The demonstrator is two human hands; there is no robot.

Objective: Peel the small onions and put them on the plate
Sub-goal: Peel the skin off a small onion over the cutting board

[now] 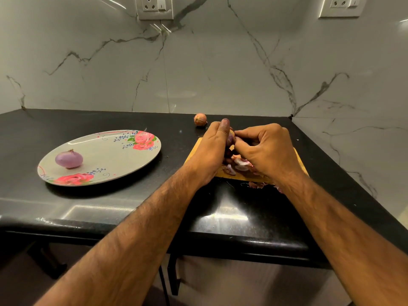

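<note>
- While one peeled onion [69,159] already rests on the flowered plate [114,155] toward the left side of the counter [99,120], a person works a second onion [230,139] between both hands above a wooden board [193,154] near the counter's right edge.
- The left hand [215,149] is curled around the second onion with its thumb raised above it. The fingers [245,134] of the right hand [265,151] are bent in against the onion's side and appear to pinch at its skin, though the contact itself is mostly hidden.
- By this count the job looks about a third done: one onion is plated, one is in hand with purple flesh partly showing, and a third onion [200,119] sits in its papery skin near the back edge, just beyond the hands.
- Loose peels [240,165] lie on the board beneath the hands, with a few spilled off its near side onto the counter.
- The plate sits well apart from the board, to its left; the peels are the only clutter close to the work.
- Wall sockets [154,7] are set in the marble wall behind.
</note>
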